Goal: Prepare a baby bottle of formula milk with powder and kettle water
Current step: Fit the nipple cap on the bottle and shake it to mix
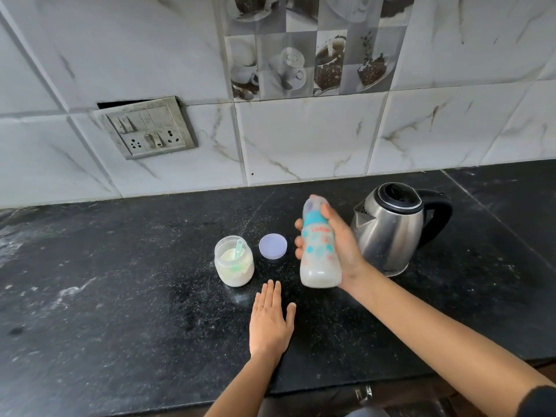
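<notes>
My left hand (270, 323) flat on the black counter (120, 296), bottle (319, 254) in my right hand (343, 248).
Left is just resting palm-down, fingers straight, holding nothing. Right has fingers and thumb wrapped round the baby bottle, which is capped, a bit tilted and blurry, milky liquid in the bottom, just in front of the steel kettle (391, 227). The open powder jar (234, 263) with a green scoop (239, 246) inside sits left of it, purple lid (273, 246) lying between them.

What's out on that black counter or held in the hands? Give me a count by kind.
Baby bottle: 1
Powder jar: 1
Scoop, standing in the jar: 1
Loose lid: 1
Kettle: 1
Total: 5
</notes>
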